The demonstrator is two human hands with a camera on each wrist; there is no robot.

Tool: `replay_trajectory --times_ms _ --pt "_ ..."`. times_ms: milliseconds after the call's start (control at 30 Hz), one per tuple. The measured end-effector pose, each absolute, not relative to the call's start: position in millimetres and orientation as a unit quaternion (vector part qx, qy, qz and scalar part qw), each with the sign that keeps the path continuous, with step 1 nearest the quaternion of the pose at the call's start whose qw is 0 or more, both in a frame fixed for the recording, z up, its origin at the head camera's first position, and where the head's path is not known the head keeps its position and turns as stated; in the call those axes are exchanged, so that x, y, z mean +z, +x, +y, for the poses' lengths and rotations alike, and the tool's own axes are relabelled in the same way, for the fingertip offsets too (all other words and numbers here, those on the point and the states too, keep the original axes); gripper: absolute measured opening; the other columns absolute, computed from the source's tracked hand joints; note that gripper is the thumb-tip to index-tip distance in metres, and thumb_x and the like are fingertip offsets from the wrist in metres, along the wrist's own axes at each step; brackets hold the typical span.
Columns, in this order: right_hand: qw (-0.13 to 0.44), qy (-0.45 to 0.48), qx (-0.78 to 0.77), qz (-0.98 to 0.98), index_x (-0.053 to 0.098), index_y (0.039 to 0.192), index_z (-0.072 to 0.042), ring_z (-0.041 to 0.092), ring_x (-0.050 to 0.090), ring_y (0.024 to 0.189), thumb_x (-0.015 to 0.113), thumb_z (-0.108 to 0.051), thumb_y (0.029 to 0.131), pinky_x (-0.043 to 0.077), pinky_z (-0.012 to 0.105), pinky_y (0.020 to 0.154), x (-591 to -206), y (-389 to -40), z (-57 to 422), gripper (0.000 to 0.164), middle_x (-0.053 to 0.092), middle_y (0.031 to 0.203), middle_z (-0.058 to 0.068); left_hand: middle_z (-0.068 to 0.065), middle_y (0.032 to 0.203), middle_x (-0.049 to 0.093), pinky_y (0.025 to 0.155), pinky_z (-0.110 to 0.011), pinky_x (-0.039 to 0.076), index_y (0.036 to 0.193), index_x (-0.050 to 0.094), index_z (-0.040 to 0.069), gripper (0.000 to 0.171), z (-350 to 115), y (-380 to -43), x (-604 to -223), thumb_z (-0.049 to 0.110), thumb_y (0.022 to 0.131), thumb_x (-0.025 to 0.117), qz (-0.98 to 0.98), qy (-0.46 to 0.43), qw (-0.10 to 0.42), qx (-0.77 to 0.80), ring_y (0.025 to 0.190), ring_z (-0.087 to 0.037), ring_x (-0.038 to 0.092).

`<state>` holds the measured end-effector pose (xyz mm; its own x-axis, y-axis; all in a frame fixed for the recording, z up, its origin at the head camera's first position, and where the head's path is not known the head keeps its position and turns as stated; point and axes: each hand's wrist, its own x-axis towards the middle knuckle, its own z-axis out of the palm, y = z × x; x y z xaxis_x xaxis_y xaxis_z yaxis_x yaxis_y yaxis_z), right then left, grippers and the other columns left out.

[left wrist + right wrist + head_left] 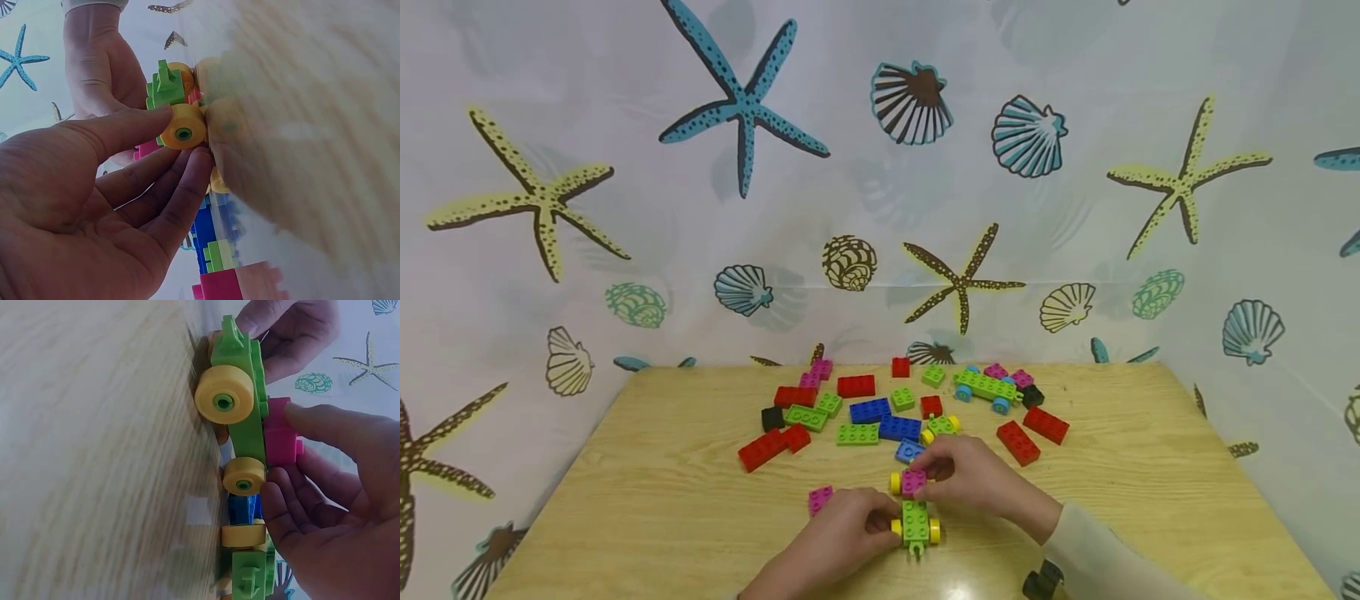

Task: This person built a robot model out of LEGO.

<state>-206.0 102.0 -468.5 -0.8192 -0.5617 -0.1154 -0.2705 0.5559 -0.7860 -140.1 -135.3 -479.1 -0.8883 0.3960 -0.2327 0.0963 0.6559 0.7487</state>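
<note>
A green toy car base [915, 525] with yellow wheels stands on the table, its hook end toward me. My left hand [847, 533] pinches it at a near-side yellow wheel [183, 127], thumb above and fingers below. A pink brick [280, 431] sits on the far end of the base; in the right wrist view it rests against the base's studs. My right hand [973, 477] holds this brick between thumb and fingers. Beyond lie a blue brick [910, 451] and a smaller green base [942, 427] with yellow wheels. Another pink brick [821, 498] lies beside my left hand.
Several loose bricks spread across the back of the wooden table [647, 492], among them red bricks [1018, 442] and blue bricks [870, 410]. A long green base [987, 386] with blue wheels stands at the back right. A curtain [850, 183] with sea prints hangs behind.
</note>
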Motion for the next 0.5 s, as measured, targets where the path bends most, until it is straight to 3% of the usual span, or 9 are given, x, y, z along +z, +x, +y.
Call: replay_trajectory --times_ms 500 --pt "0.176 -0.235 -0.402 0.868 0.085 0.116 -0.023 0.018 0.062 0.097 0.092 -0.027 0.096 0.052 0.026 0.084 -468.8 -204.1 100.7 0.022 0.074 0.105 -0.007 -0.002 0.110 0.081 0.085 -0.036 0.064 0.122 0.083 0.004 0.027 -135.2 -140.2 -476.7 0.015 0.099 0.087 0.888 0.139 0.195 0.392 0.093 -0.012 0.069"
